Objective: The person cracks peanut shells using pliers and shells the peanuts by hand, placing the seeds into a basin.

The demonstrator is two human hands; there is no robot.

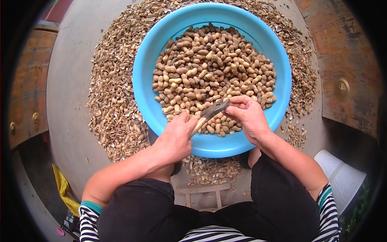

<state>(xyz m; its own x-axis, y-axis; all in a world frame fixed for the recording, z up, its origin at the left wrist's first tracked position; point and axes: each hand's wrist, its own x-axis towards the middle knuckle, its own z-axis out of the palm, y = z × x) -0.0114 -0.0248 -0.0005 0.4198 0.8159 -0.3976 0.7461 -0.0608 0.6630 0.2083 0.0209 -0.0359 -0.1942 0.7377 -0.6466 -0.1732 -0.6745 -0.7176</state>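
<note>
A large blue basin (213,151) holds a heap of unshelled peanuts (209,64). Over its near part, my left hand (177,135) is wrapped round the light wooden handle of a tool with a dark metal end (213,109), which points up and to the right. Close to that metal tip, my right hand (248,117) has its thumb and fingers pinched together; what lies between them is too small to make out.
Peanut shells (117,88) lie spread over the grey floor around the basin. Wooden panels (342,52) stand at both sides. A white bucket (338,177) lies at the right, a yellow bag (62,187) at the left, and a wooden frame (203,189) between my legs.
</note>
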